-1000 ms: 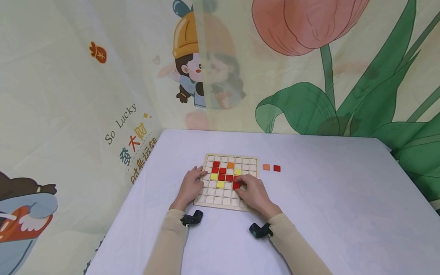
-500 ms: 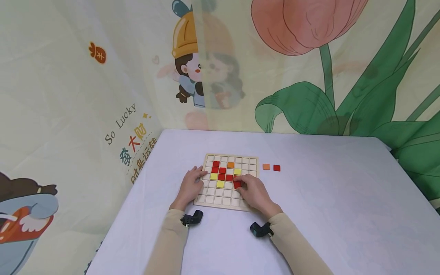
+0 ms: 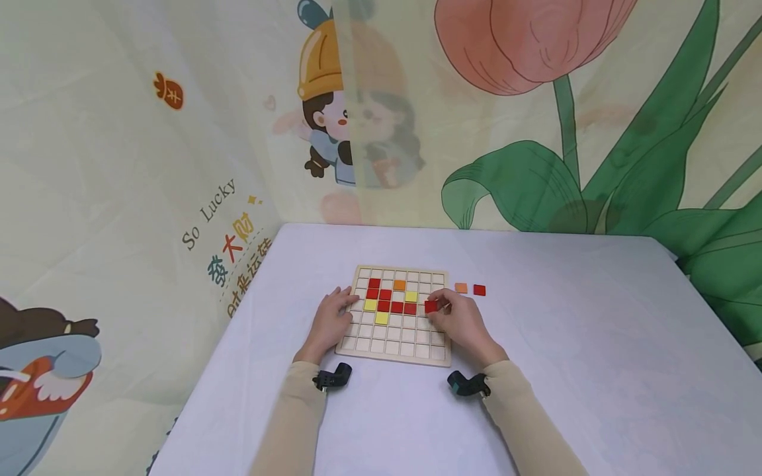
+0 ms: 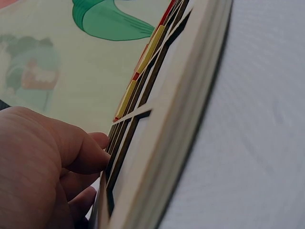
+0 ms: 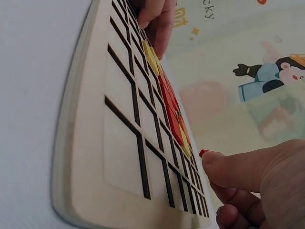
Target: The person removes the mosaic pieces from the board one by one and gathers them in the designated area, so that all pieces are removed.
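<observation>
A wooden grid board (image 3: pixel 387 349) lies flat on the white table and holds several red, yellow and orange tiles. My left hand (image 3: pixel 331 319) rests on the board's left edge, fingers loosely laid on the frame (image 4: pixel 157 143). My right hand (image 3: pixel 458 320) is over the board's right side and pinches a red tile (image 3: pixel 430 306) between thumb and fingers. In the right wrist view only a sliver of that red tile (image 5: pixel 204 152) shows above the thumb. Tiles in the grid (image 5: pixel 167 95) run away along the board.
An orange tile (image 3: pixel 461 288) and a red tile (image 3: pixel 479 289) lie loose on the table just right of the board. A printed fabric backdrop (image 3: pixel 178 132) closes off the back and left sides. The table edge (image 3: pixel 196 390) runs near on the left.
My right hand lifted a red tile from the lower middle of the grid and moved it right and up toward the board's right side. The left hand stayed still.
</observation>
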### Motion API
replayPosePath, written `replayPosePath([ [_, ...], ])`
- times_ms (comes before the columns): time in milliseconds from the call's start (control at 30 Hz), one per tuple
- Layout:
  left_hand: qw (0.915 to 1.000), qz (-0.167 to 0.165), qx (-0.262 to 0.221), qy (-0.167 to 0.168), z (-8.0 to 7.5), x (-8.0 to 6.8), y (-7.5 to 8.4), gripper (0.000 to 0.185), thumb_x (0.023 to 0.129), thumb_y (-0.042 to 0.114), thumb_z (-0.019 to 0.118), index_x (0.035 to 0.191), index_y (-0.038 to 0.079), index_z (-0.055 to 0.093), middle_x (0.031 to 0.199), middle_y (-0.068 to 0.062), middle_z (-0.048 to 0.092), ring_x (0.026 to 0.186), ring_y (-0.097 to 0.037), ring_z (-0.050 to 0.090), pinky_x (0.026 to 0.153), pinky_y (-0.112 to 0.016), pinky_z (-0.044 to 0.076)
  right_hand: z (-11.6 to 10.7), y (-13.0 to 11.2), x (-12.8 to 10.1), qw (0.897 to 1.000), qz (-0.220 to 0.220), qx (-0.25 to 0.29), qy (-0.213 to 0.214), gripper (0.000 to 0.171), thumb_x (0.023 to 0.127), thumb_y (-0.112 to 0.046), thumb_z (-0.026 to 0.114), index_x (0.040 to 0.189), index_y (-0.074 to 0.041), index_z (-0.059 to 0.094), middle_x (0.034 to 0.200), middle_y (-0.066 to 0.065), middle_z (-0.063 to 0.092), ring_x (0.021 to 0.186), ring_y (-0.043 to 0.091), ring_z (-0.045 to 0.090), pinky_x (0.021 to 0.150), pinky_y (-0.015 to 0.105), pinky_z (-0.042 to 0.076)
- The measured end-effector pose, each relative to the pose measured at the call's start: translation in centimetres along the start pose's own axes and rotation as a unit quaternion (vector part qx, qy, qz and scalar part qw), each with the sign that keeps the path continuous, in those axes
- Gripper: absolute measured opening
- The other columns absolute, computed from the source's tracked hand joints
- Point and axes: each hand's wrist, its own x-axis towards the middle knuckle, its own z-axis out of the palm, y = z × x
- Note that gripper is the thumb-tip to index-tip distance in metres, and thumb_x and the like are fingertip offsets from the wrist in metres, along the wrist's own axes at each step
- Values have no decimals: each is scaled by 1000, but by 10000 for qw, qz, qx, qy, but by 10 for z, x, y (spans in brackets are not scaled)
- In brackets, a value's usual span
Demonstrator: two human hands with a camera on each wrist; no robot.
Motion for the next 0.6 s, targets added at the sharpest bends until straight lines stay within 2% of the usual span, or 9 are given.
replayPosePath([
  [167, 10000, -6, -6, -4, 0, 0, 0, 39, 83, 3, 48, 119, 12, 60, 140, -1, 41, 135, -18, 22, 114, -35, 10, -6, 7, 3, 9997, 91, 154, 151, 31, 76, -15, 72, 104, -19, 60, 86, -1, 56, 73, 17, 49, 53, 25, 45],
  [333, 10000, -32, -10, -51, -1, 0, 0, 39, 84, 4, 48, 120, 13, 60, 140, 0, 40, 136, -17, 21, 114, -34, 9, -11, 11, 4, 9993, 210, 222, 212, 28, 77, -17, 71, 103, -22, 62, 83, 0, 55, 73, 18, 50, 53, 26, 47],
  [600, 9999, -104, 76, -104, 0, 1, 1, 39, 85, 5, 47, 120, 14, 59, 141, 2, 39, 136, -15, 19, 114, -32, 8, -28, 22, 7, 9990, 116, 64, 420, 31, 79, -9, 67, 107, -22, 64, 87, 3, 60, 78, 20, 51, 63, 28, 45],
])
